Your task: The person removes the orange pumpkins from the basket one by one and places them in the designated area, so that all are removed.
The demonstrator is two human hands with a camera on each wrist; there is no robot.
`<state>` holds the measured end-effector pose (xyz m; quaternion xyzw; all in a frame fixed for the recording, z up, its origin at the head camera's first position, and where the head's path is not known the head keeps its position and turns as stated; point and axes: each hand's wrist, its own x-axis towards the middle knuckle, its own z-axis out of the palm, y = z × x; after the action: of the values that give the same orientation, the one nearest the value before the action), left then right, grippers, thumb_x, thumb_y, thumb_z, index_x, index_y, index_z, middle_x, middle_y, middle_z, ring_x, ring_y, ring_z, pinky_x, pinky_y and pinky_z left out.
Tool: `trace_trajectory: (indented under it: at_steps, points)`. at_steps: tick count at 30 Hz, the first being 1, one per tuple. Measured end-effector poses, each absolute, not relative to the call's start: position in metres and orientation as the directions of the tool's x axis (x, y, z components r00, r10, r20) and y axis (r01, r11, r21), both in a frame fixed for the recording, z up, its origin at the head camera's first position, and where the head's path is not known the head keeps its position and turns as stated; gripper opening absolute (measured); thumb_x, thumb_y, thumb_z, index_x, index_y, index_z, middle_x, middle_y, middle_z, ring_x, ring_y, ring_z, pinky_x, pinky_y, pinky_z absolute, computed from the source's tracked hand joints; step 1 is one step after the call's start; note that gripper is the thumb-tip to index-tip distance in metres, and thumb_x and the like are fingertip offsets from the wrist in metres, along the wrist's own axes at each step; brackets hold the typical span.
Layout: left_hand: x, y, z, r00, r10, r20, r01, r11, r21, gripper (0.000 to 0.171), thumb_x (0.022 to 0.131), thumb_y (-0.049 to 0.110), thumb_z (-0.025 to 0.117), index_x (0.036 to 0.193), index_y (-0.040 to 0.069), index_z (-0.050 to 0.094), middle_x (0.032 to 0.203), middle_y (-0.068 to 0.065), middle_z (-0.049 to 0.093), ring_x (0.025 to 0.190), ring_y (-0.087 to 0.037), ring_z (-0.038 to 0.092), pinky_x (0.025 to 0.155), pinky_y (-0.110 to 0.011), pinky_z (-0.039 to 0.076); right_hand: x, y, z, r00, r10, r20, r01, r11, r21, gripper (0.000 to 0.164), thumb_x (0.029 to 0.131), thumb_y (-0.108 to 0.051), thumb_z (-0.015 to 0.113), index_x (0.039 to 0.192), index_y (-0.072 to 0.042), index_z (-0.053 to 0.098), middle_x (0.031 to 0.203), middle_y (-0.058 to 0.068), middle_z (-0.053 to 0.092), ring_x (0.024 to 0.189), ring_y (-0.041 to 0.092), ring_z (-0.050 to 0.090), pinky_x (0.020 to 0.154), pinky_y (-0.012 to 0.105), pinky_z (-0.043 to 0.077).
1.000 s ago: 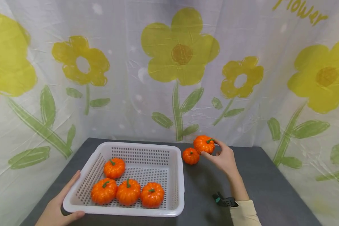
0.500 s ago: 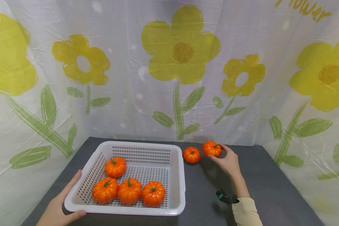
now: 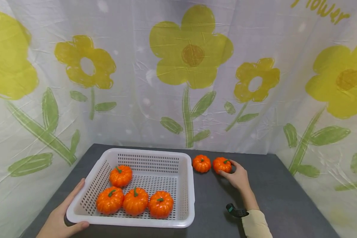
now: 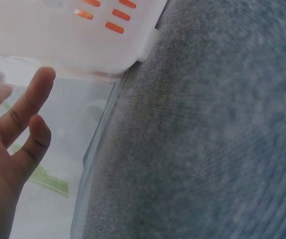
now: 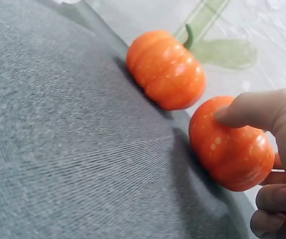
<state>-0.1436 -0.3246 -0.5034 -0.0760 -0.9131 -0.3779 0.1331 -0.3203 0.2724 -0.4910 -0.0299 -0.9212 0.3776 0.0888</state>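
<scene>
My right hand point(image 3: 237, 176) holds a small orange pumpkin point(image 3: 221, 165) with a green stem, down at the table's surface. In the right wrist view its thumb point(image 5: 247, 110) presses on the pumpkin point(image 5: 230, 149), while the other fingers are partly hidden behind it. A second pumpkin point(image 3: 201, 163) stands just to the left, apart from the held one. At the left, my left hand point(image 3: 60, 215) touches the near left corner of a white perforated plastic basket point(image 3: 131, 222). In the left wrist view its visible fingers point(image 4: 31, 107) are extended, with only slight bends.
Several orange pumpkins, among them one pumpkin point(image 3: 120, 176) towards the back, sit inside the basket. Everything stands on a dark grey table point(image 3: 273, 188). A curtain point(image 3: 131, 99) printed with yellow flowers closes off the back and sides.
The right hand has carried its pumpkin rightward and down, from above the second pumpkin to table level beside it. The left hand and the basket have stayed in place.
</scene>
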Motion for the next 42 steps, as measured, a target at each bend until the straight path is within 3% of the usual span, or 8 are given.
trace_trajectory:
  at_steps: [13,20,24,29,35,38,40,42]
  points:
    - [-0.143,-0.324,-0.502,-0.965,0.025,0.259,0.201,0.703,0.682,0.117,0.083,0.023,0.091,0.172,0.031,0.016,0.154,0.051,0.01,0.117,0.034,0.022,0.087,-0.016,0.05,-0.325,0.269,-0.506,-0.971,0.139,0.193,-0.051,0.67,-0.741,0.082,0.091,-0.034,0.083,0.155,0.003,0.046,0.154,0.031,0.05,0.139,0.049,0.048,0.113,0.065,0.04]
    - [-0.143,-0.324,-0.501,-0.966,0.026,0.259,0.2,0.71,0.675,0.117,0.083,0.025,0.091,0.172,0.032,0.015,0.154,0.051,0.009,0.118,0.036,0.02,0.088,-0.011,0.046,-0.325,0.266,-0.51,-0.973,0.136,0.184,-0.051,0.655,-0.754,0.084,0.092,-0.037,0.082,0.157,0.001,0.045,0.157,0.03,0.047,0.116,0.043,0.06,0.098,0.057,0.05]
    - [-0.143,-0.324,-0.501,-0.966,0.029,0.255,0.2,0.709,0.676,0.116,0.084,0.025,0.091,0.172,0.032,0.015,0.154,0.051,0.009,0.118,0.036,0.02,0.089,-0.012,0.046,-0.323,0.265,-0.509,-0.975,0.135,0.178,-0.049,0.65,-0.759,0.085,0.092,-0.037,0.082,0.158,0.0,0.043,0.159,0.03,0.046,0.127,0.046,0.056,0.101,0.058,0.05]
    - [-0.143,-0.324,-0.501,-0.968,0.034,0.25,0.201,0.703,0.682,0.116,0.084,0.024,0.09,0.172,0.032,0.014,0.153,0.051,0.009,0.118,0.034,0.022,0.088,-0.017,0.05,-0.323,0.265,-0.508,-0.98,0.122,0.158,-0.043,0.64,-0.767,0.091,0.092,-0.037,0.083,0.162,0.0,0.037,0.163,0.029,0.04,0.147,0.049,0.04,0.112,0.063,0.043]
    - [-0.143,-0.324,-0.501,-0.963,0.036,0.268,0.216,0.701,0.68,0.116,0.083,0.023,0.09,0.172,0.031,0.016,0.156,0.05,0.01,0.12,0.034,0.022,0.089,-0.015,0.049,-0.324,0.266,-0.508,-0.979,0.119,0.167,-0.058,0.621,-0.782,0.095,0.092,-0.038,0.083,0.163,-0.001,0.034,0.165,0.026,0.039,0.152,0.047,0.035,0.119,0.063,0.035]
    - [-0.142,-0.323,-0.501,-0.959,0.035,0.283,0.226,0.7,0.677,0.117,0.082,0.022,0.091,0.172,0.031,0.017,0.157,0.048,0.01,0.12,0.035,0.021,0.09,-0.013,0.047,-0.323,0.266,-0.506,-0.976,0.13,0.176,-0.06,0.614,-0.787,0.095,0.091,-0.038,0.084,0.163,0.0,0.033,0.165,0.025,0.039,0.15,0.045,0.039,0.116,0.061,0.04]
    - [-0.142,-0.323,-0.501,-0.956,0.034,0.291,0.232,0.696,0.68,0.117,0.081,0.021,0.092,0.172,0.03,0.017,0.157,0.048,0.011,0.12,0.035,0.021,0.089,-0.01,0.045,-0.323,0.266,-0.503,-0.972,0.146,0.186,-0.06,0.611,-0.789,0.095,0.091,-0.037,0.084,0.163,-0.001,0.034,0.166,0.024,0.04,0.124,0.043,0.059,0.102,0.053,0.052]
    - [-0.142,-0.322,-0.501,-0.955,0.034,0.296,0.235,0.694,0.681,0.118,0.081,0.021,0.092,0.172,0.03,0.018,0.157,0.048,0.011,0.12,0.035,0.022,0.088,-0.009,0.045,-0.322,0.265,-0.497,-0.966,0.162,0.201,-0.064,0.604,-0.794,0.094,0.091,-0.036,0.084,0.163,-0.003,0.034,0.166,0.022,0.041,0.085,0.033,0.064,0.079,0.039,0.055]
